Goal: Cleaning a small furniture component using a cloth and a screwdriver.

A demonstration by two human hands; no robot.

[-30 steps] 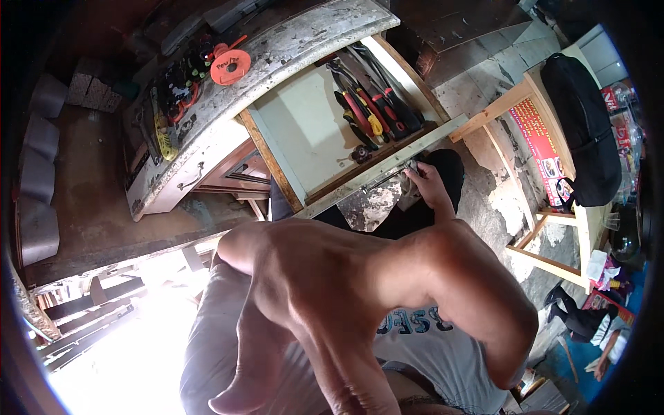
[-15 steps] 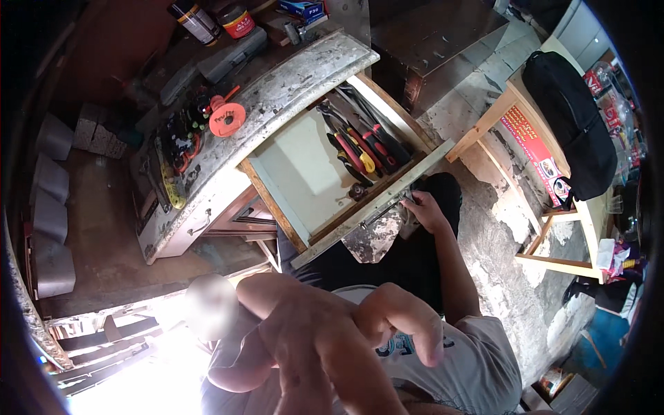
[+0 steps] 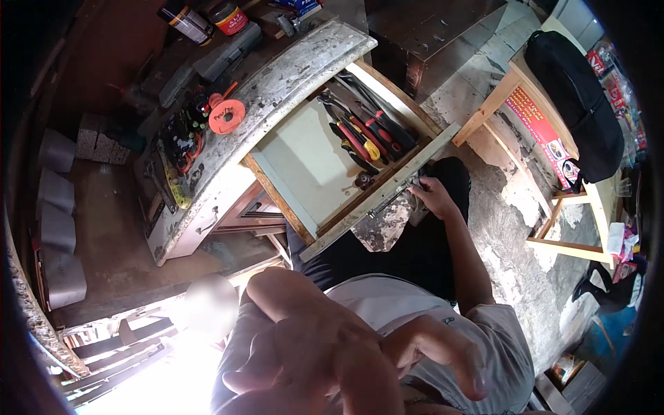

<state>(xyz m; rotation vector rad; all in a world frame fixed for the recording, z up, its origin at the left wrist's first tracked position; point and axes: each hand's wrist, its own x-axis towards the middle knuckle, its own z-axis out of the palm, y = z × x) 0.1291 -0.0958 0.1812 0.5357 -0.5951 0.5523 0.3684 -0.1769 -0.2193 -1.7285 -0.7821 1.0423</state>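
Drawer (image 3: 294,159), open, handle (image 3: 389,201) end in right hand's grip (image 3: 437,198)

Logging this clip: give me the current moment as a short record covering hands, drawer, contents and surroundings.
Left hand: raised close to the camera, spread, nothing visibly held
Right hand: at the metal handle; exact grip unclear
Drawer: pulled open
Contents: hand tools with red, yellow and black handles
Worn top: orange disc on it
Right side: black bag on wooden frame
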